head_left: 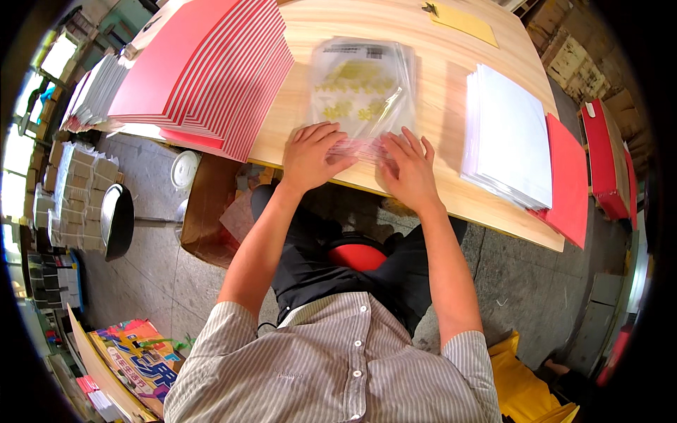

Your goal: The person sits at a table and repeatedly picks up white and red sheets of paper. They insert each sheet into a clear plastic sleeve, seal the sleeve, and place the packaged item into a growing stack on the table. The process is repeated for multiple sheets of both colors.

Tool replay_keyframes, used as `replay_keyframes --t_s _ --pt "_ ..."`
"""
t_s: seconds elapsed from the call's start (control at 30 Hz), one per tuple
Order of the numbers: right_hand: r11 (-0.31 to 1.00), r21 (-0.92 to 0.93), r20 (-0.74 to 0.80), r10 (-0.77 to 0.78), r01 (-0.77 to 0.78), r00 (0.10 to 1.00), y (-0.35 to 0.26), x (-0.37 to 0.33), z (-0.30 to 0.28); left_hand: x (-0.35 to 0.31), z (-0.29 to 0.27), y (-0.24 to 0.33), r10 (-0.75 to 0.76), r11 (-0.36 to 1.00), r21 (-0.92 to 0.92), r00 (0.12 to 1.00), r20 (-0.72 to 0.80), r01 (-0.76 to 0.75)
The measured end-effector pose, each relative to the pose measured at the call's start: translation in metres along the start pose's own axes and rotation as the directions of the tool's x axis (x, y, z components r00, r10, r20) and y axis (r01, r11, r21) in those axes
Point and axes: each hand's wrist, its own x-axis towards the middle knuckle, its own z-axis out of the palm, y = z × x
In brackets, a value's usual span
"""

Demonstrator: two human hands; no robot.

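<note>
A pile of clear plastic bags [363,77] printed with yellow flower shapes lies on the wooden table straight in front of me. My left hand [310,156] rests on the near left corner of the bags, fingers stretched out flat and thumb apart. At the near right corner, my right hand [409,169] touches the bags' edge with its fingers spread. Neither hand grips anything that I can see. The near edge of the bags is partly covered by my fingers.
A tall stack of red folders or cards [204,77] with white layers stands at the left. On the right lies a stack of white sheets [508,137], a red sheet [570,180] beside it. A yellow card [465,25] sits at the far edge. A cardboard box [204,211] stands below the table.
</note>
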Motion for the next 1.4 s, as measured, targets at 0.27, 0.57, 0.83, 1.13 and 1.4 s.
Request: replay_keyframes --t_s 0.27,0.57,0.83,1.13,1.4 --pt "1.0 -0.012 -0.037 -0.016 0.016 0.999 0.003 -0.003 0.003 -0.001 0.003 -0.002 -0.034 0.999 -0.002 0.999 0.023 0.034" --pt "0.991 -0.001 -0.104 0.132 -0.133 0.986 0.008 -0.006 0.001 -0.001 0.008 -0.003 -0.03 0.999 -0.014 0.999 -0.034 0.029" --pt "0.998 0.03 -0.209 0.056 -0.051 0.976 0.008 -0.005 0.003 -0.003 -0.003 0.018 0.156 0.983 0.12 0.979 -0.131 -0.141" --pt "0.926 0.371 -0.434 0.241 -0.071 0.868 0.015 -0.009 -0.002 -0.024 -0.004 0.055 0.218 0.973 0.091 0.975 -0.052 -0.213" --pt "0.722 0.682 -0.328 0.443 -0.115 0.834 -0.032 -0.11 -0.019 -0.04 -0.005 0.077 0.202 0.979 0.033 0.979 0.015 -0.202"
